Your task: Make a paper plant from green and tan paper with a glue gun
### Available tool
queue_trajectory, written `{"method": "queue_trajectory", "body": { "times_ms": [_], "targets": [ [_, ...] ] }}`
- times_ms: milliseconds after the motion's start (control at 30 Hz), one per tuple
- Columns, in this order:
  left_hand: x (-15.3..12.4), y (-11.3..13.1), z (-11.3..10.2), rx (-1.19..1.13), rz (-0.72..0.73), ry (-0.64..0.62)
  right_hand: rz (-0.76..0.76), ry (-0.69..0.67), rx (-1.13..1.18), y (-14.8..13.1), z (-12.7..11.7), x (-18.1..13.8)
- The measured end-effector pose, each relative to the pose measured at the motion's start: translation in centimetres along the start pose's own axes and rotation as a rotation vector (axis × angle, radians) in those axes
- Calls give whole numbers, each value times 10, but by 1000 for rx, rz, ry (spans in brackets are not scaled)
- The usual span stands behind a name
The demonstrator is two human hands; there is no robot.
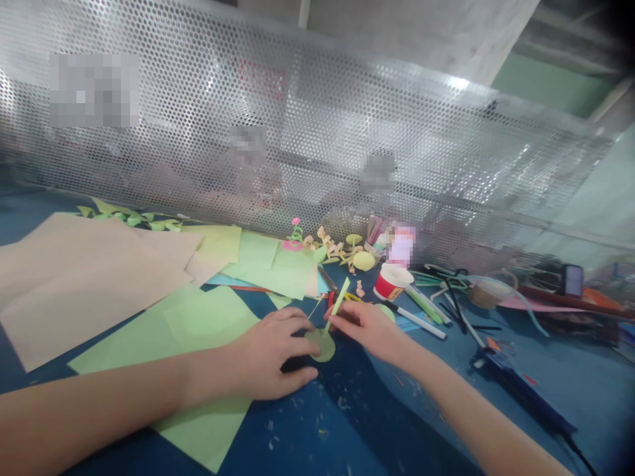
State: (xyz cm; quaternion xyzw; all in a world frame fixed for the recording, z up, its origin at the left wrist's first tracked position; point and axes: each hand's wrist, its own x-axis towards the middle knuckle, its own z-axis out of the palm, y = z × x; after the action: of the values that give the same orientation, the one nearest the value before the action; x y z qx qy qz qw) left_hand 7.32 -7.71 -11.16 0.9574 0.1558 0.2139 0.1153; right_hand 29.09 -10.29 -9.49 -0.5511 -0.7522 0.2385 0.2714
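My left hand (272,357) rests on the blue table (347,423), its fingers curled round a dark object and touching a small round green paper piece (323,345). My right hand (364,325) pinches the lower end of a thin light-green paper strip (338,303) that stands tilted on the round piece. Both hands meet at the middle of the view.
Green sheets (198,330) and beige sheets (84,284) of paper lie at the left. A red and white cup (391,281), pens, scissors (454,291), a tape roll (489,291) and small paper flowers (327,248) crowd the right. A glue gun (510,380) lies near my right forearm. A perforated metal screen (297,132) stands behind.
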Motion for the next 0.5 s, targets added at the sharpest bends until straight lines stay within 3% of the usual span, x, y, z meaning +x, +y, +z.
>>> {"method": "queue_trajectory", "body": {
  "times_ms": [233, 500],
  "targets": [
    [-5, 15, -4, 112, -39, -123, 43, 13, 26, 8, 4, 3],
    [-9, 17, 1, 102, -39, -87, 68, -10, 102, 11, 2, 3]
  ]
}}
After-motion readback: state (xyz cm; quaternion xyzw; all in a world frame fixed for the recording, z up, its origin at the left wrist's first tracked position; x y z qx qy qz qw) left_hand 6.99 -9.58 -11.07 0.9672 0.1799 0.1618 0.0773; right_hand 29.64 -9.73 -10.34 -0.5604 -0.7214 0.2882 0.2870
